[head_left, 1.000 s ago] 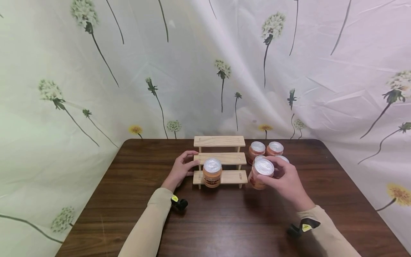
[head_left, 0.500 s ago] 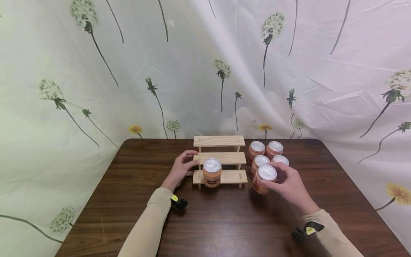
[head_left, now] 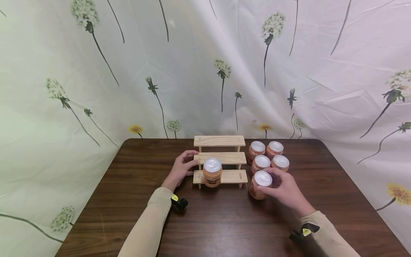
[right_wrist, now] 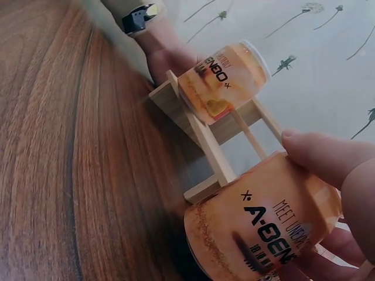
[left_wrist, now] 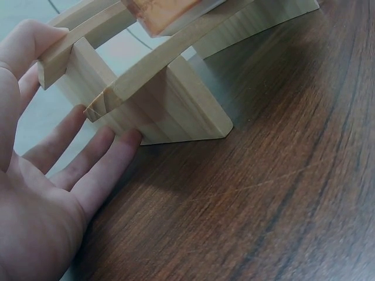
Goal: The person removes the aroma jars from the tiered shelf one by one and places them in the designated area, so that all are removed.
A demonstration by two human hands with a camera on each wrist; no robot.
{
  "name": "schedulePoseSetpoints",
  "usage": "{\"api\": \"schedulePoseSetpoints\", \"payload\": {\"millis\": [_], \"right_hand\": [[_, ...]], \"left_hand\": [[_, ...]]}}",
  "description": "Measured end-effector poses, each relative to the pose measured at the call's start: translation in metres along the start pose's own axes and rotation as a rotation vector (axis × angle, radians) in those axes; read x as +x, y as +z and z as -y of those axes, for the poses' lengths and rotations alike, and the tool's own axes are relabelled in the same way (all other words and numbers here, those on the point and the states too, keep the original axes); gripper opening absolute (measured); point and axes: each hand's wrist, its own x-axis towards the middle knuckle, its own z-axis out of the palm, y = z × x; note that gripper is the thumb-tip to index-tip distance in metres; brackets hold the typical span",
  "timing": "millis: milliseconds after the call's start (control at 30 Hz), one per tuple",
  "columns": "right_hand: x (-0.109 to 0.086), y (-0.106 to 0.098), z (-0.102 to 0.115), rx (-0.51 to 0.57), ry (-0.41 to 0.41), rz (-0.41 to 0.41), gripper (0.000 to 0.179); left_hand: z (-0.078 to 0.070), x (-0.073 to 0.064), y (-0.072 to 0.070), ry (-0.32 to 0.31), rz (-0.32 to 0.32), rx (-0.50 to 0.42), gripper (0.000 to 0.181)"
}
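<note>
A pale three-step wooden display stand (head_left: 219, 158) is on the table. On its lowest step, left of centre, sits an orange jar (head_left: 212, 177) with a silvery lid. My left hand (head_left: 179, 170) holds the stand's left end, thumb and forefinger at the middle step; in the left wrist view the other fingers (left_wrist: 111, 161) stretch beside the lowest step. With thumb and fingers my right hand (head_left: 287, 191) grips a second orange jar (right_wrist: 258, 225), right of the stand's front. Dark lettering marks its side. I cannot tell whether its base touches the table.
Several more orange jars (head_left: 262, 161) with silvery lids are grouped right of the stand, behind the gripped one. The brown wooden table (head_left: 205, 228) meets a dandelion-print cloth backdrop (head_left: 192, 89) at its far edge.
My right hand has carried the gripped jar a little toward me and down, away from the grouped jars, with a small shift right and back left. Left hand and stand are still.
</note>
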Motion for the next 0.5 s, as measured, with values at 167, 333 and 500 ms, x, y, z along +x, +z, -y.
{"api": "schedulePoseSetpoints", "payload": {"millis": [167, 333, 500], "right_hand": [[-0.0007, 0.0008, -0.0035, 0.014, -0.012, 0.023, 0.053], [-0.0008, 0.0004, -0.0057, 0.005, -0.004, 0.037, 0.054], [-0.0004, -0.0016, -0.0061, -0.031, 0.005, 0.039, 0.058]], "left_hand": [[0.0001, 0.0003, 0.0003, 0.005, 0.002, 0.013, 0.039], [-0.0006, 0.0002, 0.0001, 0.002, 0.001, 0.005, 0.039], [-0.0004, 0.0006, -0.0008, -0.003, -0.002, 0.005, 0.039]]}}
